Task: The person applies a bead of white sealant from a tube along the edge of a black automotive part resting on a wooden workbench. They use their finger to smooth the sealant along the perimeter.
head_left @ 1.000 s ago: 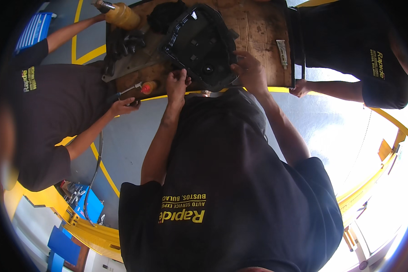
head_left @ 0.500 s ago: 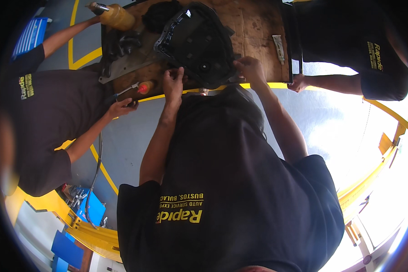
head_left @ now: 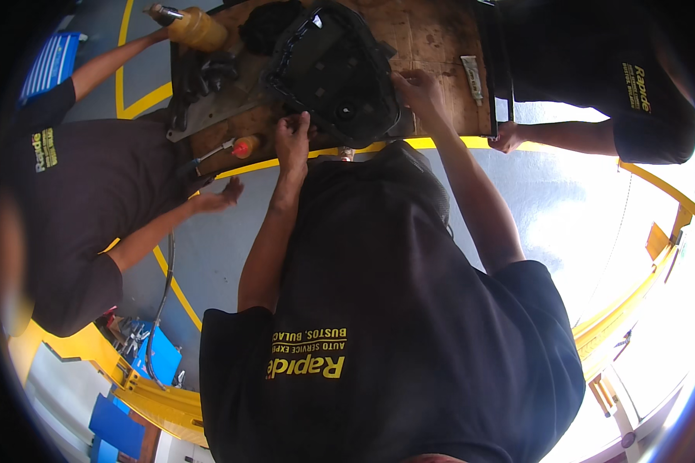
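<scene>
A black oil pan (head_left: 328,73) with a wide, irregular rim and a small round hole lies on the brown-topped workbench (head_left: 432,46) in front of me. My left hand (head_left: 293,143) is at its near left rim, fingers curled and thumb drawn in; whatever they hold is too small to make out. At the right side of the pan, my right hand (head_left: 422,94) has bent fingers closed on the rim.
A co-worker on the left grips a bottle of yellowish liquid (head_left: 199,31); their other hand (head_left: 218,198) hangs beside the bench. A handled tool (head_left: 215,154), a red-topped container (head_left: 245,147), dark parts (head_left: 208,73) and a tube (head_left: 472,79) lie there. Another person's hand (head_left: 506,137) touches the right edge.
My right hand has moved farther up along the pan's right rim, and the pan has shifted slightly. The left co-worker's lower hand has let go of the handled tool and opened.
</scene>
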